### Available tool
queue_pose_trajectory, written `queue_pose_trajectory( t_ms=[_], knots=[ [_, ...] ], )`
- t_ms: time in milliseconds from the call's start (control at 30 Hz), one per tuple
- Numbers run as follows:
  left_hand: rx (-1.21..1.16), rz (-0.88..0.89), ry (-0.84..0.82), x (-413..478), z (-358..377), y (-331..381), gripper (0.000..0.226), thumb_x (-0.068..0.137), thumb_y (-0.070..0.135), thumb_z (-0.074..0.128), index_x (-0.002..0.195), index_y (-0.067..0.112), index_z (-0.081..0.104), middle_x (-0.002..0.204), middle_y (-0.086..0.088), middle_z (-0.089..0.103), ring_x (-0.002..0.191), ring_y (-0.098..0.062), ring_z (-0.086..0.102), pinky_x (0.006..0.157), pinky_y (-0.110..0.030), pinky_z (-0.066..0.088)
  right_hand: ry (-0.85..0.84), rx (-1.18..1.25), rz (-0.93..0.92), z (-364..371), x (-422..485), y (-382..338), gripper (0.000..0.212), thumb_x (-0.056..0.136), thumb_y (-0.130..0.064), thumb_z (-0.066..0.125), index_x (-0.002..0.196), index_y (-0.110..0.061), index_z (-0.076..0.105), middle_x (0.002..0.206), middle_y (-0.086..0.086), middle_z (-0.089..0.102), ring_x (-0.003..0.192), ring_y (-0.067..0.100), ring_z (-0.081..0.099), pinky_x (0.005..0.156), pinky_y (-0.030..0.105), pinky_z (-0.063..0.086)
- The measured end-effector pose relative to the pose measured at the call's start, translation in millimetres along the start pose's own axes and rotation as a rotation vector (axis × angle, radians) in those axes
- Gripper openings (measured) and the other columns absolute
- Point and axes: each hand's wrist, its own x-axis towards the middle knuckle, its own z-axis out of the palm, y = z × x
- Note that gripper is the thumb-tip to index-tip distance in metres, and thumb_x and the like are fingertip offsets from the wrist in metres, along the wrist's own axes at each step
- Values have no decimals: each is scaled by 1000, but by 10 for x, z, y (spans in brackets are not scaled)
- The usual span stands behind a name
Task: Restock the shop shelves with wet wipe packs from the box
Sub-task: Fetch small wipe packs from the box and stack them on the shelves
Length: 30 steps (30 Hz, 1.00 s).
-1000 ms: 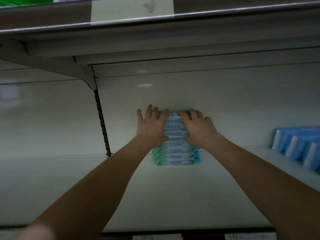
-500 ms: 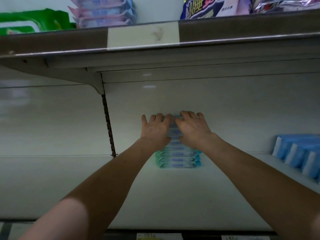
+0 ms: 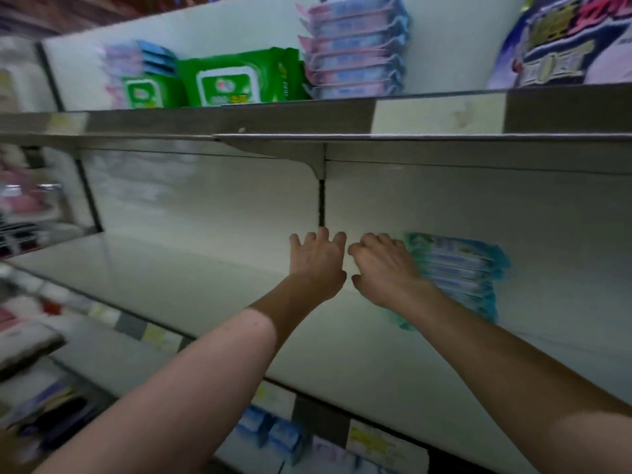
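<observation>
A stack of several teal and blue wet wipe packs [image 3: 461, 268] stands against the back wall of the white middle shelf [image 3: 205, 289]. My right hand [image 3: 383, 268] lies at the stack's left side with loosely curled fingers, and it covers the packs' left ends. To its left my left hand [image 3: 318, 261] hovers over the bare shelf with spread fingers, apart from the packs and holding nothing. The box is not in view.
The upper shelf carries green wipe packs [image 3: 222, 80], a pile of pink and blue packs [image 3: 352, 49] and a large bag [image 3: 561, 42] at the right. A shelf bracket [image 3: 318, 165] hangs just above my hands. More goods [image 3: 273, 436] sit on the lower shelf.
Both hands pressed on the front of the stack before. Now my left hand has come off it to the left, my right hand has slid to its left side, and my view has swung left and up.
</observation>
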Motion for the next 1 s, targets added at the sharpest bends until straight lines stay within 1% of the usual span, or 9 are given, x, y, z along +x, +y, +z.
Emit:
queue_pose_trajectory(
  t_ms=[167, 233, 367, 500, 600, 700, 767, 900, 1000],
  knots=[
    [76, -196, -35, -507, -211, -473, 50, 90, 34, 59, 134, 19, 40, 130, -9, 45, 118, -29, 48, 102, -45, 30, 14, 75, -205, -132, -8, -563, 42, 93, -25, 55, 133, -16, 47, 133, 8, 46, 125, 28, 40, 100, 36, 34],
    [118, -300, -77, -768, -315, -610, 51, 90, 37, 58, 134, 19, 39, 131, -9, 45, 119, -29, 49, 100, -43, 31, 9, 113, -291, -183, -62, -775, 42, 93, -24, 54, 134, -15, 47, 133, 9, 46, 125, 29, 40, 99, 36, 34],
    [181, -502, -129, -1418, -481, -760, 46, 90, 37, 58, 130, 20, 42, 125, -9, 48, 115, -29, 51, 92, -40, 34, -12, 216, -447, -280, -330, -1213, 39, 92, -19, 52, 130, -15, 49, 130, 8, 47, 122, 28, 40, 95, 34, 34],
    [196, -670, -192, -2163, -654, -810, 48, 90, 34, 58, 133, 21, 41, 127, -10, 47, 118, -30, 48, 96, -45, 33, -25, 270, -635, -319, -724, -1678, 36, 92, -19, 51, 128, -14, 50, 125, 11, 52, 118, 30, 44, 94, 37, 38],
    [213, -801, -223, -2817, -819, -853, 49, 90, 29, 57, 136, 22, 41, 128, -9, 47, 119, -31, 47, 98, -47, 32, -28, 300, -791, -405, -1125, -2089, 41, 92, -21, 51, 132, -12, 48, 129, 12, 50, 121, 31, 44, 95, 38, 39],
    [268, -958, -265, -3458, -1007, -880, 51, 90, 29, 59, 136, 21, 40, 130, -10, 45, 122, -31, 45, 104, -51, 29, -26, 338, -929, -530, -1556, -2512, 33, 92, -21, 51, 123, -10, 53, 127, 12, 51, 120, 31, 45, 96, 38, 39],
    [306, -1060, -282, -3880, -1140, -888, 52, 90, 32, 60, 137, 21, 40, 131, -10, 46, 123, -31, 46, 105, -51, 28, -12, 366, -1001, -615, -1852, -2801, 29, 91, -21, 51, 119, -12, 54, 125, 12, 52, 118, 31, 45, 94, 38, 40],
    [345, -1264, -292, -4760, -1395, -856, 53, 90, 33, 62, 138, 23, 39, 133, -8, 47, 125, -29, 45, 106, -51, 27, -24, 400, -1176, -817, -2543, -3340, 36, 91, -19, 52, 127, -13, 51, 123, 11, 51, 114, 30, 46, 87, 36, 40],
    [356, -1391, -331, -5416, -1591, -783, 56, 91, 34, 61, 141, 23, 37, 136, -10, 44, 128, -30, 43, 109, -50, 27, -29, 427, -1320, -926, -3086, -3726, 38, 93, -21, 51, 130, -14, 50, 124, 11, 52, 113, 30, 47, 88, 37, 43]
  ],
)
